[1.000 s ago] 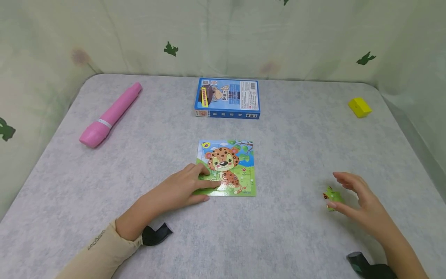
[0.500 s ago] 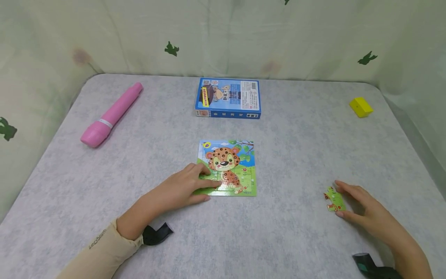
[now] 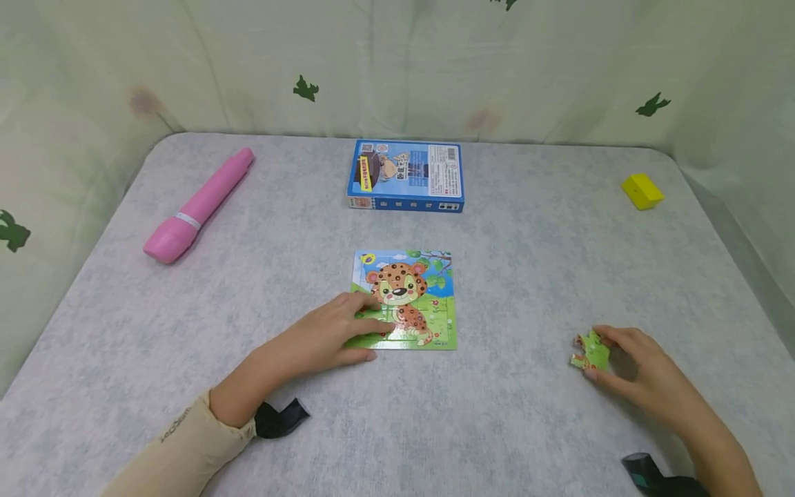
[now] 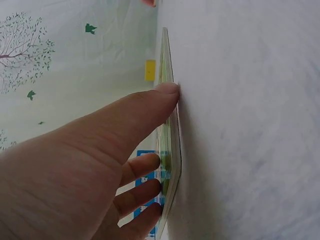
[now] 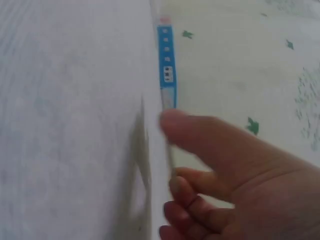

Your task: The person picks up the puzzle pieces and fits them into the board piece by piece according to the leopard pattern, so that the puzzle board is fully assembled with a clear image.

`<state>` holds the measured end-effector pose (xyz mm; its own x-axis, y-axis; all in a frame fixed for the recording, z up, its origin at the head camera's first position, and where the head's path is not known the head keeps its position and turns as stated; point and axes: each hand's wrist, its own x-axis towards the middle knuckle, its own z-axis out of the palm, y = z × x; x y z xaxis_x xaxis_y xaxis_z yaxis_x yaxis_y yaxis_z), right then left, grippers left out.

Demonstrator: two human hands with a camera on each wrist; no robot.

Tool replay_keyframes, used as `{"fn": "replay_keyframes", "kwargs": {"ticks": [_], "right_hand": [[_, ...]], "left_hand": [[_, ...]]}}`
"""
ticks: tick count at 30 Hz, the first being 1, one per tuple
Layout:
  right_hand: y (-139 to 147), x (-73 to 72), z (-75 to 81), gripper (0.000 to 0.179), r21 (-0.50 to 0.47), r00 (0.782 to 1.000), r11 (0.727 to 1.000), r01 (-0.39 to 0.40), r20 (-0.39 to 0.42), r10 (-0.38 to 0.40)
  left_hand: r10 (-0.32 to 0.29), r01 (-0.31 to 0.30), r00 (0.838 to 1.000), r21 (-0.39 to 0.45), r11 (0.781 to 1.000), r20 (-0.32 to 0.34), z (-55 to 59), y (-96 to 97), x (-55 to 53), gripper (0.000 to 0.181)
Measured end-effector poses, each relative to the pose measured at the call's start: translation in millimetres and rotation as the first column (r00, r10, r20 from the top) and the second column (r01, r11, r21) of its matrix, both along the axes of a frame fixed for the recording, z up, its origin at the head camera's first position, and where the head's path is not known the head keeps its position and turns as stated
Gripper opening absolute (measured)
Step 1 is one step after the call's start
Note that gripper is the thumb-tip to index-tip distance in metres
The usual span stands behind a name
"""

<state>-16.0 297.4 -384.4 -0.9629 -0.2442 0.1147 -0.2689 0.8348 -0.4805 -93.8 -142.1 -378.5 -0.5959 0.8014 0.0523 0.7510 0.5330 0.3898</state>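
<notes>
A square jigsaw puzzle (image 3: 404, 286) showing a cartoon leopard lies at the middle of the table. My left hand (image 3: 326, 333) rests on its lower left part, fingers spread over the picture. In the left wrist view the thumb (image 4: 167, 90) touches the puzzle's near edge and the other fingertips press its face. Off to the right, my right hand (image 3: 655, 379) pinches a green puzzle piece (image 3: 597, 353) with red and brown patches between thumb and forefinger. The right wrist view shows that piece edge-on, mostly hidden behind the thumb (image 5: 190, 131).
A blue printed box (image 3: 406, 176) lies behind the puzzle. A pink flashlight-shaped object (image 3: 199, 207) lies at the back left, and a yellow block (image 3: 642, 191) sits at the back right. A pale curtain (image 3: 435, 69) hangs behind the grey table (image 3: 497, 428).
My right hand has closed thumb and forefinger on the green puzzle piece, which has shifted slightly left and tilted. My left hand has stayed on the puzzle.
</notes>
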Motion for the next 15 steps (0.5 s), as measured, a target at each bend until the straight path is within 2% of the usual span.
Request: {"fn": "replay_keyframes", "kwargs": {"ticks": [2,5,9,12,15], "right_hand": [[-7.5,-1.8,5.9,0.062,0.011,0.999,1.0,-0.019,-0.038,0.019],[-23.5,-8.5,16.6,0.066,-0.028,0.995,0.997,-0.075,-0.07,0.073],[-51.9,-22.1,27.1,0.071,-0.08,0.977,0.981,-0.178,-0.135,0.167],[-75.9,-33.0,28.9,0.071,-0.104,0.956,0.961,-0.257,-0.17,0.238],[-98.8,-43.2,25.1,0.068,-0.124,0.941,0.941,-0.315,-0.172,0.293]], "left_hand": [[-0.018,0.019,1.0,0.007,1.0,-0.02,-1.2,0.5,-0.3,0.04],[-0.049,0.05,0.997,0.012,0.999,-0.06,-3.2,2.5,-0.5,0.04],[-0.063,0.063,0.995,0.008,0.998,-0.081,-4.9,5.9,0.2,0.04],[-0.051,0.051,0.996,-0.001,0.999,-0.075,-5.2,8.0,1.2,0.039],[-0.038,0.037,0.996,-0.022,0.999,-0.084,-5.7,9.8,2.3,0.042]]}}
